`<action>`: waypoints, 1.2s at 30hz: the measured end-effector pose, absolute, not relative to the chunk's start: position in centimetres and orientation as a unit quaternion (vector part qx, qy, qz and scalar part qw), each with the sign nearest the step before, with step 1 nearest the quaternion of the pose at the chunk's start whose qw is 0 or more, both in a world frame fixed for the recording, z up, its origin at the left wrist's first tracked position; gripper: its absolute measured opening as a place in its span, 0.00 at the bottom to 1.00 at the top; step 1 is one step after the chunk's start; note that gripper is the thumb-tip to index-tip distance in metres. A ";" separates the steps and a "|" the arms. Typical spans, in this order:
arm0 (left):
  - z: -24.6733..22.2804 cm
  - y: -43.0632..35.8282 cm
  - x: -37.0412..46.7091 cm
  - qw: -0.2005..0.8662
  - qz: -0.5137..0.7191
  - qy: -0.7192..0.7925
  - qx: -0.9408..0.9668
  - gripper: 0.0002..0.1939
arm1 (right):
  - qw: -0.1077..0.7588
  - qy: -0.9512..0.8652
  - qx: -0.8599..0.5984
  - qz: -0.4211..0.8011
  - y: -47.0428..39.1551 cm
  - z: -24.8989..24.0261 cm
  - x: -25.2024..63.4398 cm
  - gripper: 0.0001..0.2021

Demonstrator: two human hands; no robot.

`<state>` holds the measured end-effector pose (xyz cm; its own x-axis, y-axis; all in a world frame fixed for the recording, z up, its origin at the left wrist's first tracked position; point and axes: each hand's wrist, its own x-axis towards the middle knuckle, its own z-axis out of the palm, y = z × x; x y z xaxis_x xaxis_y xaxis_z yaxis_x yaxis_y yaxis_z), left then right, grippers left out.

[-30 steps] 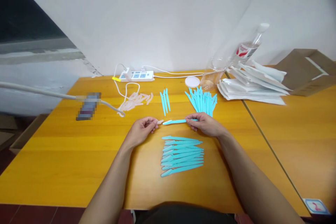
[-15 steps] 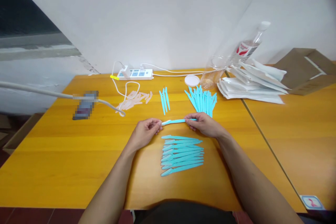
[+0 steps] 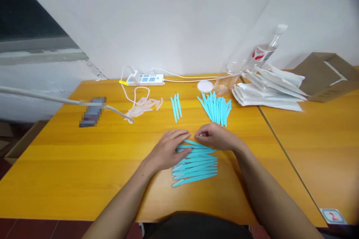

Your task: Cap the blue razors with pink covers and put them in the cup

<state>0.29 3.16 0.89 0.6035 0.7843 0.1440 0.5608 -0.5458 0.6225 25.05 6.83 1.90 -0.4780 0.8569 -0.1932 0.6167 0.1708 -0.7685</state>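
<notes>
My left hand (image 3: 171,149) lies over the left ends of a row of turquoise sticks (image 3: 196,164) with pale covers, its fingers apart and resting on the upper ones. My right hand (image 3: 210,135) is curled just above the row's right end; whether anything is inside its fingers is hidden. Behind it a fanned pile of turquoise sticks (image 3: 215,107) lies on the table. Several turquoise sticks, three in number, stand apart as a small group (image 3: 176,107) at the middle back. Translucent pale covers (image 3: 144,106) lie in a heap to the left of them.
A power strip (image 3: 148,79) with white cables lies by the wall. At the back right are a round lid (image 3: 205,86), a clear jar (image 3: 228,78), a bottle (image 3: 262,53), white packets (image 3: 266,95) and a cardboard box (image 3: 322,78). A blurred dark object (image 3: 92,112) lies left.
The stick held between both hands now lies at the top of the row. My left hand has moved right and down onto the row and opened; my right hand has shifted slightly down.
</notes>
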 end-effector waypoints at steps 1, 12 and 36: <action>0.8 2.9 0.8 0.261 0.188 0.378 0.868 0.27 | 0.140 -0.751 -0.514 0.391 7.5 2.1 24.7 0.13; 2.2 3.4 -1.0 0.299 0.183 0.360 0.865 0.20 | 0.078 -0.698 -0.691 0.170 17.4 1.4 15.7 0.15; 1.2 10.3 -4.7 0.457 0.254 0.569 0.634 0.17 | 0.233 -0.602 -0.447 0.620 7.9 0.0 24.8 0.06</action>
